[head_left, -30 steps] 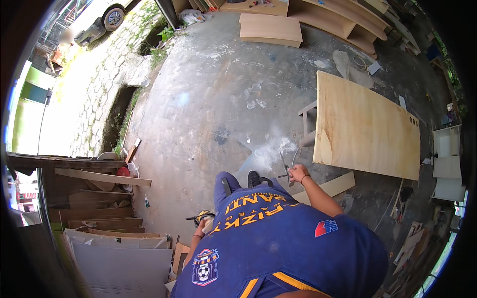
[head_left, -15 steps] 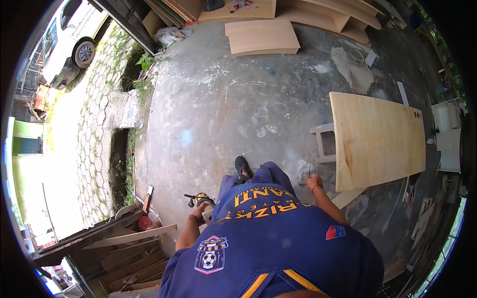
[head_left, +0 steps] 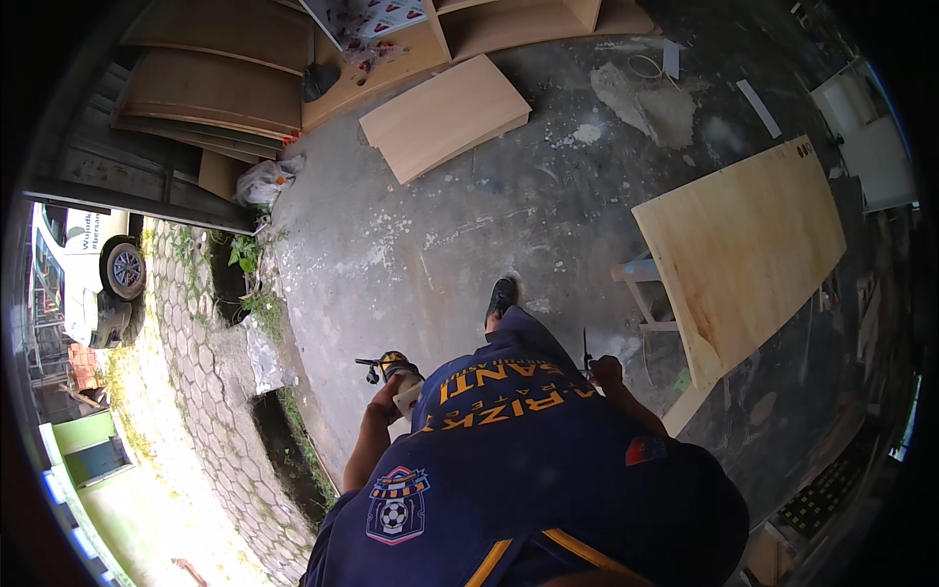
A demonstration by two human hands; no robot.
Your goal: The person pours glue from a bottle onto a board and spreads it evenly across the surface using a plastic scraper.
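My left hand is closed round a yellow-and-black power tool at my left side. A dark piece sticks out from the tool's left, and a pale flat part shows near my fingers; its exact kind is not clear. Low on my right, my right hand is closed on a thin dark upright tool, too small to name. Part of its grip is hidden by the fingers. Both hands are held apart, close to my body, above the concrete floor.
To the right, a large plywood panel lies on a small stand. Ahead are stacked light boards and an open wooden cabinet. A drain gap runs along the left, beside paving and a parked white car.
My view has turned to the left, and I have stepped forward. The boards and cabinet sit further into view. Both hands keep hold of their tools.
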